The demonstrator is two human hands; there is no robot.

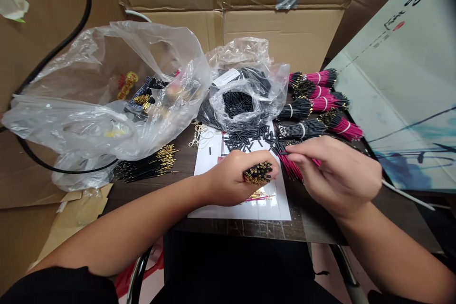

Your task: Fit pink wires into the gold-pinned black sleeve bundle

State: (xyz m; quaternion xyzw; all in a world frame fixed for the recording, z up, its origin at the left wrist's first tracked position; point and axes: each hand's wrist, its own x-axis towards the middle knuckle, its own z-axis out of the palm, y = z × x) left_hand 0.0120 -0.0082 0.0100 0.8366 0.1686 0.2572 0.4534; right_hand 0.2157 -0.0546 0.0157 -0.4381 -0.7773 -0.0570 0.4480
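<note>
Roundish bundle, apparently brass-tipped black wires

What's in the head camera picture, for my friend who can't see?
A person's left hand grips a bundle of gold-ended rods while the right hand pinches a small black piece. Beyond, loose black pieces lie before an open bag, with tied pink and black bundles at right.

Brown cardboard covers the far side and also the left. At right is a pale painted panel. Below the dark table, the floor looks pinkish.
</note>
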